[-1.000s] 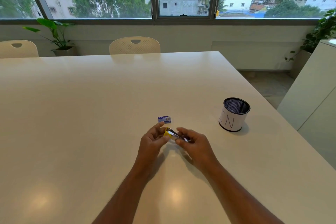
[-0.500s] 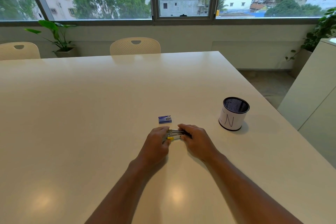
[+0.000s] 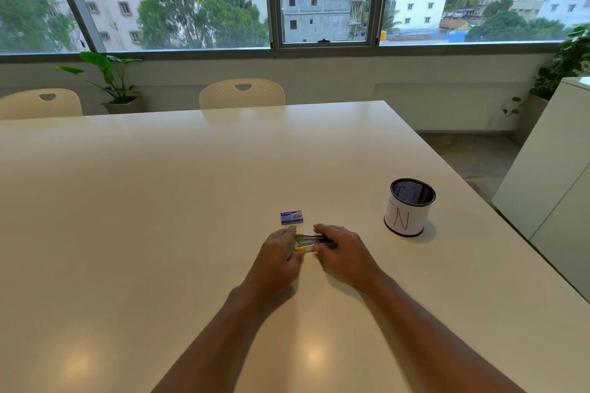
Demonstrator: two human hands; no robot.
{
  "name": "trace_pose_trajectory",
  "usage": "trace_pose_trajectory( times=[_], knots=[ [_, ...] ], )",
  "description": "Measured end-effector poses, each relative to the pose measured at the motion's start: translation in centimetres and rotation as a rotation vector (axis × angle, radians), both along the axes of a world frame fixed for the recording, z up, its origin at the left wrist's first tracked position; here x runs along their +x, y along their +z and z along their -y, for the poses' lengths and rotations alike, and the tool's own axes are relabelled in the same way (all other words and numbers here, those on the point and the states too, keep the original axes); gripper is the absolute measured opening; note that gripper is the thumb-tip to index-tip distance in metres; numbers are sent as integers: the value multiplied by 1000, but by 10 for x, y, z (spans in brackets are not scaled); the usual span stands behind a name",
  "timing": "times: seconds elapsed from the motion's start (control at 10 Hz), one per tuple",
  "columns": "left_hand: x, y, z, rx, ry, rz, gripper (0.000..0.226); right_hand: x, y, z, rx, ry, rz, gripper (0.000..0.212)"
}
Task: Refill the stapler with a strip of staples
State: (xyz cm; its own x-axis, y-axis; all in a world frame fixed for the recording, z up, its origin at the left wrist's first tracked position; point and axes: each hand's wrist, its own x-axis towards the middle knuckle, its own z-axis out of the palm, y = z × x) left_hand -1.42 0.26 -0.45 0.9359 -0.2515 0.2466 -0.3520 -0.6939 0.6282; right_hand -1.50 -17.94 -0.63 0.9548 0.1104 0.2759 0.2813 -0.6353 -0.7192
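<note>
A small stapler [image 3: 308, 242] with a metal top and a yellow part lies flat on the white table [image 3: 159, 201], held between both hands. My left hand [image 3: 281, 257] grips its left end and my right hand [image 3: 343, 254] covers its right end. A small blue staple box [image 3: 291, 217] sits closed on the table just beyond my left fingers, apart from them. Most of the stapler is hidden by my fingers, and I cannot tell whether a staple strip is in it.
A black mesh pen cup [image 3: 409, 207] with a white paper label stands to the right of my hands. Two cream chairs [image 3: 242, 94] stand at the table's far side, and a white cabinet [image 3: 555, 175] is off the right edge.
A second ago both hands held the stapler tilted above the table. They have lowered it flat onto the surface and now press on it from both ends.
</note>
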Motion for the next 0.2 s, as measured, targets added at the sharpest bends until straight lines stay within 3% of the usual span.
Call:
trace_pose_trajectory(
  times=[0.2],
  knots=[
    [5, 5, 8, 12, 25, 105, 49, 6, 3, 0, 85, -37, -46, 43]
  ],
)
